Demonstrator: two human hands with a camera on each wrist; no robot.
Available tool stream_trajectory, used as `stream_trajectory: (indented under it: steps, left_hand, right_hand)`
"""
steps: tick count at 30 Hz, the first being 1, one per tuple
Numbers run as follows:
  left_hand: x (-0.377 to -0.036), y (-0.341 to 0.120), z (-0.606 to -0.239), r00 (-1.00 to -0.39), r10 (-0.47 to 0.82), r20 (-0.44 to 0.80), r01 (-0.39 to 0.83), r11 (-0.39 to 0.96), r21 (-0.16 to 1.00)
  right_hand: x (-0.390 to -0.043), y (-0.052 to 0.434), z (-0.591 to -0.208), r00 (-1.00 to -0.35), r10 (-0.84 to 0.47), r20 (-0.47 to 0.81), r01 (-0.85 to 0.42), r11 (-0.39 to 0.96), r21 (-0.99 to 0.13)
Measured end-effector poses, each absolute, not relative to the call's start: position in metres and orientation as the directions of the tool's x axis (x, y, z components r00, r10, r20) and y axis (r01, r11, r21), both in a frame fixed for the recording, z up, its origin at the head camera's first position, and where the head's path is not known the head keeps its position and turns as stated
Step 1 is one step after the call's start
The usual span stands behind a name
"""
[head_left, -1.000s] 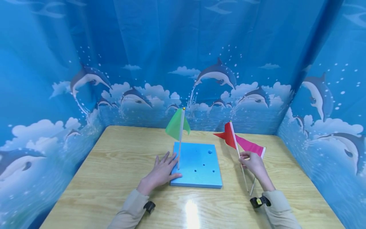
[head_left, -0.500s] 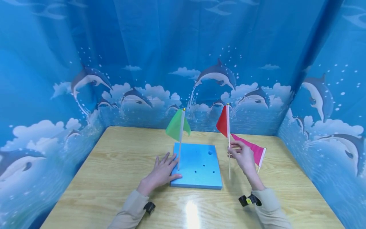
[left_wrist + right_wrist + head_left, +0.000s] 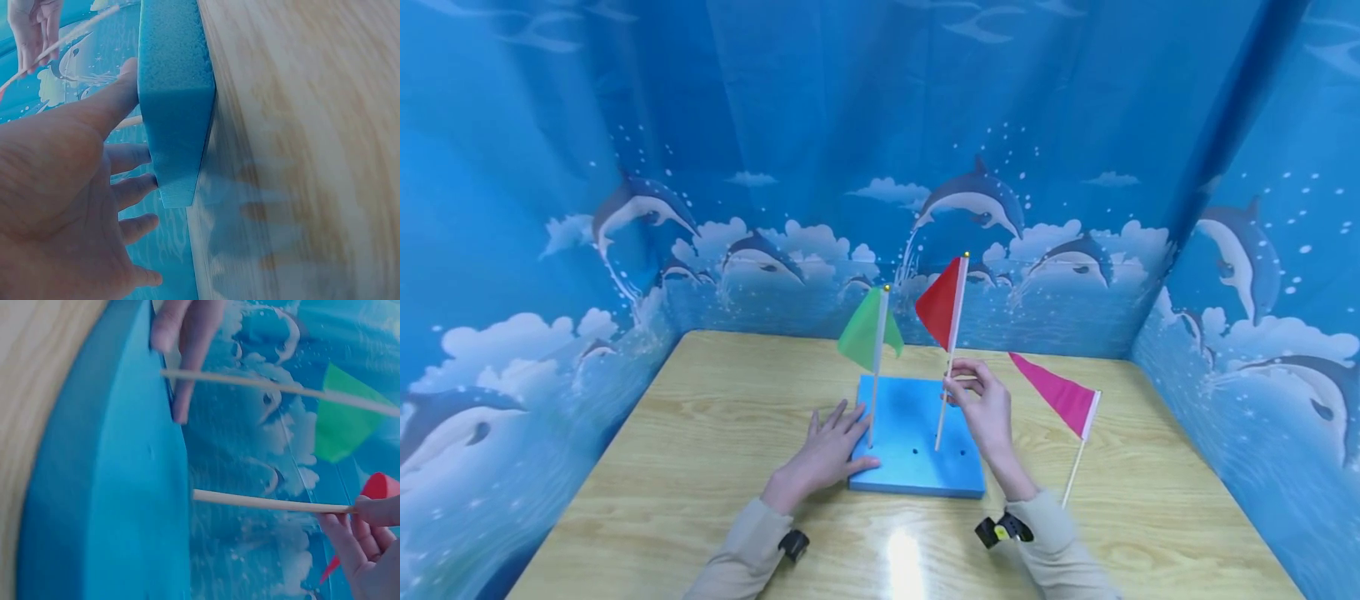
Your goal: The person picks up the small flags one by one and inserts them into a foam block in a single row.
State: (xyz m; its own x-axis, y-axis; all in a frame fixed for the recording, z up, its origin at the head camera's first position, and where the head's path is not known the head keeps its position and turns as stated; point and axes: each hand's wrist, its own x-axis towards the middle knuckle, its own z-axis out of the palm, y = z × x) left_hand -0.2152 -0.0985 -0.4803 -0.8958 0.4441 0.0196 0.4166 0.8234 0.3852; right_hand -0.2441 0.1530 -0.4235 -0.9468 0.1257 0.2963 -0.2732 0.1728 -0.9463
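My left hand [image 3: 823, 465] rests along the left edge of a thick blue foam board [image 3: 891, 477], fingers spread and thumb over its top. A green flag [image 3: 857, 335] stands upright near that edge, its stick set in the board. Between thumb and fingertips my right hand [image 3: 988, 412] pinches the wooden stick of a red flag [image 3: 942, 307]. That flag is held nearly upright, its gold tip at the top. The stick's lower end [image 3: 199, 495] is close over the board, beside the middle holes in the head view.
A pink pennant flag [image 3: 1063, 398] lies on the wooden table [image 3: 737, 392] to the right, its stick partly behind the right sleeve. Small holes [image 3: 962, 453] show in the board's top. A blue dolphin-print curtain [image 3: 790, 192] encloses the back and sides.
My right hand has lifted the red flag from beside the pink one, turned it upright and carried it left over the board. The left hand and green flag have stayed in place.
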Motion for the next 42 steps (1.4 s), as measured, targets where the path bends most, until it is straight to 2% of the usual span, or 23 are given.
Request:
stream_trajectory:
  steps: [6, 19, 31, 42]
  left_hand:
    - [-0.215, -0.097, -0.48, -0.901, 0.435, 0.014, 0.405, 0.827, 0.389]
    - [-0.216, -0.096, -0.481, -0.91, 0.414, -0.013, 0.377, 0.842, 0.385]
    - [-0.216, -0.095, -0.482, -0.91, 0.414, -0.007, 0.378, 0.839, 0.392]
    - [-0.217, -0.095, -0.482, -0.913, 0.408, -0.026, 0.368, 0.847, 0.384]
  right_hand:
    - [-0.242, 0.136, -0.434, -0.938, 0.09, 0.336, -0.323, 0.133, -0.937]
    - [-0.237, 0.126, -0.453, -0.929, 0.054, 0.365, -0.352, 0.168, -0.921]
    - [-0.234, 0.125, -0.461, -0.959, 0.03, 0.283, -0.27, 0.218, -0.938]
    - [-0.213, 0.119, -0.426, -0.956, 0.012, 0.294, -0.28, 0.266, -0.922]
